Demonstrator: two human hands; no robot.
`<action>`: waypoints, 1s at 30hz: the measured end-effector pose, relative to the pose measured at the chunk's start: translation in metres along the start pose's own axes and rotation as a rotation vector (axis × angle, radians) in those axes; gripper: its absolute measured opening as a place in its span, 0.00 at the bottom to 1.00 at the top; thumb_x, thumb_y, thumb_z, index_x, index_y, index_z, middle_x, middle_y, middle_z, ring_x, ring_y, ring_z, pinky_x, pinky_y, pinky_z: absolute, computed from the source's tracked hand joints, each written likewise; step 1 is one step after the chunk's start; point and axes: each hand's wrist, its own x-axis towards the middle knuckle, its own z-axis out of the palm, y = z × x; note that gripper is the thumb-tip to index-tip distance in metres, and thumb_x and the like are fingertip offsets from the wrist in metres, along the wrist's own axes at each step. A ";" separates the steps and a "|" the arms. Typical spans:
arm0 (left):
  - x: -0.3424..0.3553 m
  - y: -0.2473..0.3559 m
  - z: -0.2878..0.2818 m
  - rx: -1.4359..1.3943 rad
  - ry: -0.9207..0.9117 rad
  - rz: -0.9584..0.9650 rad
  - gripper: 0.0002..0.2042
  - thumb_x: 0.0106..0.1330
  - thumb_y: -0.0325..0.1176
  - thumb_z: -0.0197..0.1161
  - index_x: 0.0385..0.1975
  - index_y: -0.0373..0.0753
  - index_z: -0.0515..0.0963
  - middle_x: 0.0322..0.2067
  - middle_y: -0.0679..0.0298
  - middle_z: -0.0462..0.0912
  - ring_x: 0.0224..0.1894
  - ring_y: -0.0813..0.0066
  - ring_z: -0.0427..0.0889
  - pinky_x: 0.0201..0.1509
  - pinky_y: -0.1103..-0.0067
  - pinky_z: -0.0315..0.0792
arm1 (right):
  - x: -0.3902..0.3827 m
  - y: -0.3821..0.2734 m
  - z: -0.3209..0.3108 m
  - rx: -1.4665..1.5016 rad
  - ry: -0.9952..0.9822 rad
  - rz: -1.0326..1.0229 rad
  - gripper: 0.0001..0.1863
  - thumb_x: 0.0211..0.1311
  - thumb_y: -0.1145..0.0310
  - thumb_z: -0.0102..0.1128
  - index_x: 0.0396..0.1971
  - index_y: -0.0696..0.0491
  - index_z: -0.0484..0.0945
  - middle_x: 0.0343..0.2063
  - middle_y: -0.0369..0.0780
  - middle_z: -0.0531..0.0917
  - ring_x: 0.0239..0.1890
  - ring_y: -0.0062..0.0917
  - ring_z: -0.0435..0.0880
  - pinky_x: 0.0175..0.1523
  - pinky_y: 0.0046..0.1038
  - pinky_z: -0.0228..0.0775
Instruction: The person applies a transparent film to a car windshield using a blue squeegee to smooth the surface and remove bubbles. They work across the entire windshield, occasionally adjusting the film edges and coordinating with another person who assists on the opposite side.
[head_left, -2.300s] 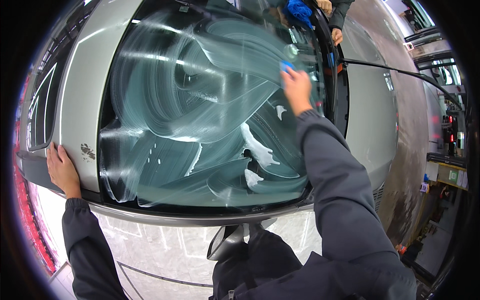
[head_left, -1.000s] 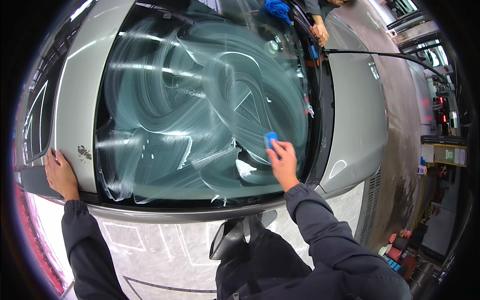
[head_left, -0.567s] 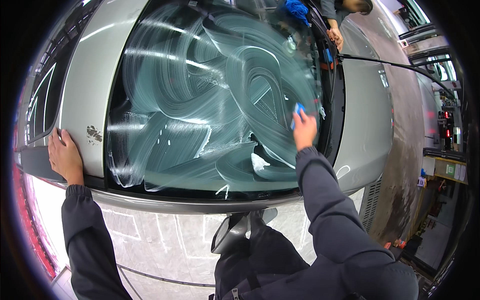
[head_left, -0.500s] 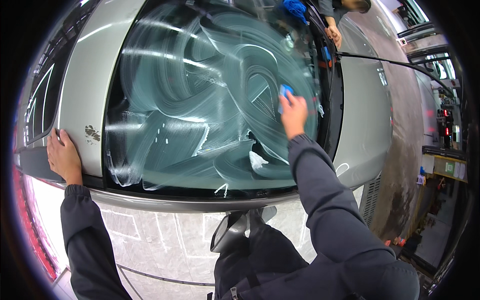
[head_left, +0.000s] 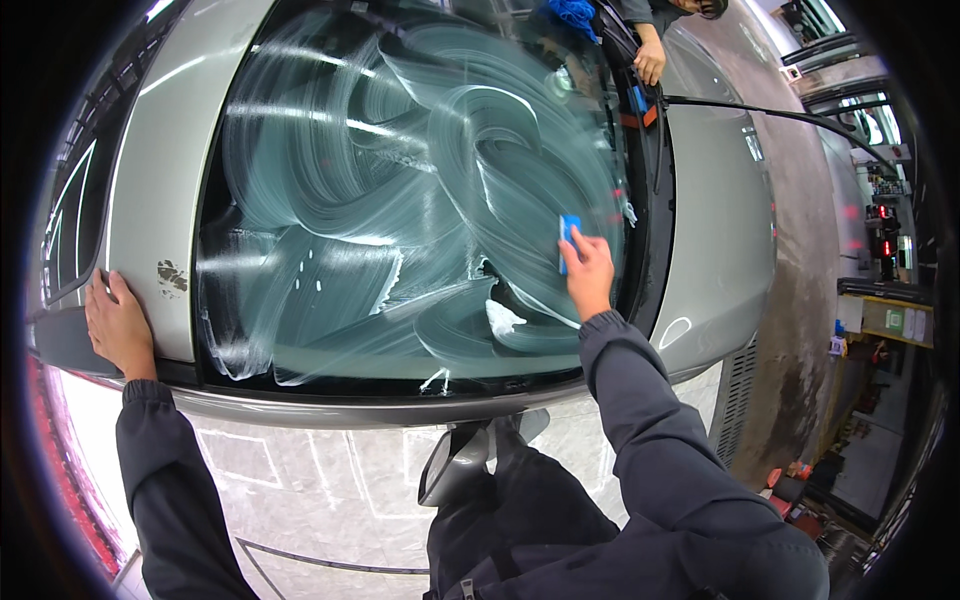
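Right hand [head_left: 588, 268]: one, thumb and fingers pinched on a blue applicator block [head_left: 569, 238]; block set against the windscreen [head_left: 480, 225], toward its right side.

Left hand [head_left: 120, 325]: one, palm down, fingers extended, grasping nothing, laid on the silver roof panel [head_left: 165, 215] at far left of the car, beside dark roof glass [head_left: 78, 220].

Label: box [head_left: 893, 320] on a shelf at right, with a green-and-white patch; any print too small to read.

Containers: red and dark objects [head_left: 788, 485] at lower right, possibly tubs; contents and count cannot be told.

Windscreen, one: coated with looping, streaked white film [head_left: 350, 210]. One thicker white patch [head_left: 503, 318] on the near side, right of centre; several small white dabs at left; one forked white mark [head_left: 436, 379] at the near edge.

Roof panel: one flaked, dark patch [head_left: 172, 278], right of the left hand.

Wiper arm [head_left: 780, 112], one, raised, reaching right over the silver bonnet [head_left: 715, 220].

Blue cloth [head_left: 573, 12], one, crumpled, far side.

Co-worker's hand [head_left: 650, 62], one, far right, near the wiper base.

Door mirror [head_left: 455, 465], one, near side.
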 end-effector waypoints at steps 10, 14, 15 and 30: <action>0.000 -0.001 0.000 -0.026 -0.002 0.011 0.29 0.78 0.60 0.41 0.72 0.55 0.69 0.72 0.61 0.68 0.75 0.61 0.64 0.77 0.60 0.55 | -0.083 0.068 -0.027 -0.064 0.077 0.301 0.24 0.62 0.63 0.73 0.56 0.56 0.84 0.39 0.44 0.81 0.37 0.30 0.83 0.46 0.30 0.75; 0.000 -0.002 0.002 -0.009 0.004 0.009 0.29 0.78 0.60 0.41 0.72 0.55 0.69 0.72 0.61 0.68 0.75 0.61 0.64 0.77 0.60 0.55 | -0.107 -0.014 -0.018 0.105 -0.117 0.018 0.21 0.62 0.67 0.73 0.55 0.53 0.85 0.44 0.43 0.81 0.46 0.33 0.82 0.52 0.31 0.75; 0.000 -0.002 0.002 0.001 0.012 0.015 0.29 0.78 0.60 0.41 0.72 0.55 0.69 0.73 0.61 0.68 0.75 0.61 0.64 0.77 0.60 0.55 | -0.112 -0.036 -0.016 0.122 -0.177 -0.066 0.20 0.61 0.68 0.74 0.54 0.52 0.86 0.45 0.43 0.81 0.49 0.34 0.81 0.53 0.32 0.75; -0.003 0.002 -0.004 0.020 0.022 0.010 0.28 0.78 0.58 0.42 0.71 0.53 0.70 0.72 0.61 0.69 0.75 0.61 0.64 0.76 0.60 0.56 | -0.057 0.089 -0.032 0.002 0.035 0.339 0.24 0.61 0.63 0.76 0.55 0.57 0.85 0.34 0.39 0.78 0.33 0.21 0.78 0.43 0.25 0.74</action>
